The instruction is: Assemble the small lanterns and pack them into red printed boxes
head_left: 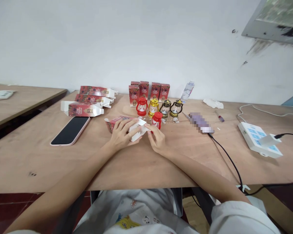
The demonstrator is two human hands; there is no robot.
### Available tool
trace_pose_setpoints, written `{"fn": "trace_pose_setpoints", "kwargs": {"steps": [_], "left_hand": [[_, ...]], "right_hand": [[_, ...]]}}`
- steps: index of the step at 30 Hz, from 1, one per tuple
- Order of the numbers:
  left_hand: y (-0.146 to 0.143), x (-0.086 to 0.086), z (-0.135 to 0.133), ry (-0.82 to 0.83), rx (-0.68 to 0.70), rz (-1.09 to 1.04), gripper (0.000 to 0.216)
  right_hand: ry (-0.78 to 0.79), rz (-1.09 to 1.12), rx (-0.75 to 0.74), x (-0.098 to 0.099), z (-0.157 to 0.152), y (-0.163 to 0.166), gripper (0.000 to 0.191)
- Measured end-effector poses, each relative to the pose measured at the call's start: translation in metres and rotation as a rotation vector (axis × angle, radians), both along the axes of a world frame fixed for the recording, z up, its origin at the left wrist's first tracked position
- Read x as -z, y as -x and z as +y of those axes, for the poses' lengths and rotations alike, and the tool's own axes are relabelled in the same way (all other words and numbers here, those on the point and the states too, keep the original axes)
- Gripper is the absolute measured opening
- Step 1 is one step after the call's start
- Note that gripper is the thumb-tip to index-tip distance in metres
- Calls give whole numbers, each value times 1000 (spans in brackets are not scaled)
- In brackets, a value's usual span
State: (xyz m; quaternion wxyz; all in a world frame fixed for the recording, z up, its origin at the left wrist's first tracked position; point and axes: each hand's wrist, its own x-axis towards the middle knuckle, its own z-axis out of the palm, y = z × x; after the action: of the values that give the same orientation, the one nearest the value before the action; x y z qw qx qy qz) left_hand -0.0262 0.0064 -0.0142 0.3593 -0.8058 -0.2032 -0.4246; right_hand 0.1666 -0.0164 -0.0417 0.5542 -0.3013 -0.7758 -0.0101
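My left hand (124,134) is wrapped over a red printed carton (111,124) lying on its side, its white end flaps (138,127) facing right. The fingers of my right hand (157,139) pinch the edge of those flaps. Just behind my right fingertips stands a small red lantern (156,121). Farther back is a row of mini lanterns: a red one (142,107), a gold one (153,108) and two bronze ones (165,109). Small bits (175,120) lie at their feet. My fingers partly cover the carton.
Closed red cartons (134,95) stand upright by the wall, beside a tilted clear bottle (187,91). Flattened cartons (81,110) and a phone (70,131) lie left. To the right are a blurred phone (200,123) on a cable, a tissue (213,103) and a power strip (258,139).
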Motion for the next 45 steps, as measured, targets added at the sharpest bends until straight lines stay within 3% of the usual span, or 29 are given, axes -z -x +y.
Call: {"fn": "trace_pose_setpoints", "kwargs": {"steps": [4,17,23,29,39,45], "left_hand": [[-4,-5,-3,-16,-8,-32,55],[-2,-5,-4,23,53,-14,32],[-2,-5,-5,69,11,-36,40],[-2,-4,-4,40,21,-38,25],[-4,-6,-6,36,69,-48,28],[-7,-4,-7,65,162,-33,36]], "right_hand": [[32,94,-60,3,-1,0,40],[548,261,-406,2,5,0,34],[525,331,-496,3,4,1,31],[639,535,-427,2,6,4,26],[544,324,-493,2,3,2,29],[669,378,-594,2,5,5,28]]}}
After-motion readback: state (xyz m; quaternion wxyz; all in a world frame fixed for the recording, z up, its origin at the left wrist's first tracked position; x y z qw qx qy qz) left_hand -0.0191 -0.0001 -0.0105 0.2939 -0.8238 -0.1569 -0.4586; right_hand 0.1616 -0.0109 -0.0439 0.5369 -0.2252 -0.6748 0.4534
